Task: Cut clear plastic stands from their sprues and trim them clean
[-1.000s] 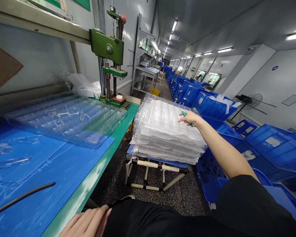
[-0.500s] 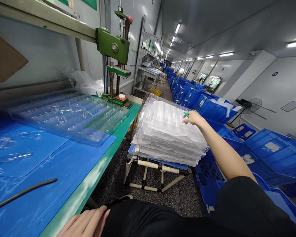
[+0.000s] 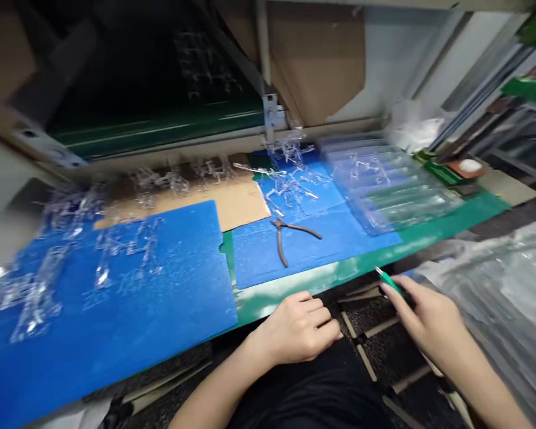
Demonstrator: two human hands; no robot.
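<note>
My right hand [image 3: 433,313] pinches a slim green pen [image 3: 390,282] with a silver tip, held in front of the bench edge. My left hand [image 3: 300,328] is closed, fingers curled under, close to my lap near the green bench edge; nothing shows in it. On the blue sheet beyond lie nippers [image 3: 286,233] with their handles spread. Clear branching plastic pieces [image 3: 290,187] are heaped behind the nippers. To their right is a clear ribbed plastic tray [image 3: 397,190] with a few clear pieces on it.
More clear plastic parts [image 3: 125,247] lie on the left blue sheet [image 3: 178,292] and on cardboard [image 3: 243,205]. The green press base [image 3: 446,173] stands at the right end of the bench. Stacked clear trays [image 3: 500,298] are low at the right.
The view has swung left from the tray stack to the bench. My right hand has come back from the top of the stack, still holding the green pen. My left hand's fingers have curled.
</note>
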